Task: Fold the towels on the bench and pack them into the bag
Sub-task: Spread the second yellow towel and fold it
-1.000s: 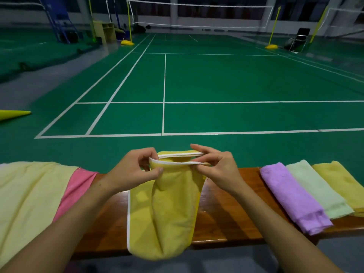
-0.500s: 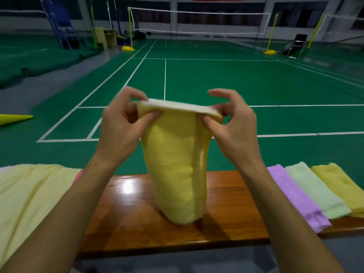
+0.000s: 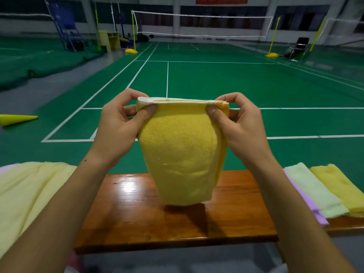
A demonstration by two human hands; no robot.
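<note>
A folded yellow towel (image 3: 181, 154) with white trim hangs above the wooden bench (image 3: 137, 217), its lower fold just over the boards. My left hand (image 3: 120, 127) pinches its top left corner and my right hand (image 3: 238, 125) pinches the top right corner, stretching the trimmed edge level between them. Three folded towels lie side by side on the bench's right end: purple (image 3: 303, 198), pale green (image 3: 315, 190) and yellow (image 3: 340, 188). A pale yellow towel (image 3: 25, 194) is spread over the left end. No bag is in view.
Beyond the bench lies a green badminton court (image 3: 197, 79) with white lines and a net (image 3: 201, 16) at the back. A yellow cone (image 3: 15, 119) lies on the floor at the left. A chair (image 3: 297, 48) stands far right.
Both hands raised the yellow towel off the bench front, where it hung over the edge, and now hold its top edge wider and flatter. The camera has tilted slightly.
</note>
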